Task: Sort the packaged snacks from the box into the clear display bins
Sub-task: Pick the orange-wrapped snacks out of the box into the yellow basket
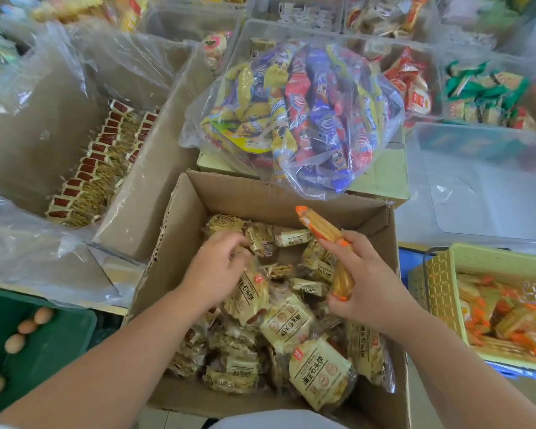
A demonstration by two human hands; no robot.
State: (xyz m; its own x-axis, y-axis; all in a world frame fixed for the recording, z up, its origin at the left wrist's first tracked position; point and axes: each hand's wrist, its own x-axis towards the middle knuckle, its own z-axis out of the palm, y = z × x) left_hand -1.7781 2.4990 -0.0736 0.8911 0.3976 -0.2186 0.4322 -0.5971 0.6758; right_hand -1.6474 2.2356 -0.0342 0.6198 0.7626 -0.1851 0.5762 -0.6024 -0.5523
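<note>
Left hand (215, 270) fingertips: hidden among packets (287, 329). Stick packs (317, 226): partly hidden in right hand (362, 286) grip. Top bins (294, 23): blurred, contents unreadable. Egg tray (59, 335), basket (440, 274): cut by frame edges.

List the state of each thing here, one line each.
cardboard box, open, flaps up, partly filled with beige packs
left hand, down among the beige packs, grip unclear
right hand, holds orange-ended packs
clear bag, full, resting on a carton
yellow basket, holds loose orange packs
</note>
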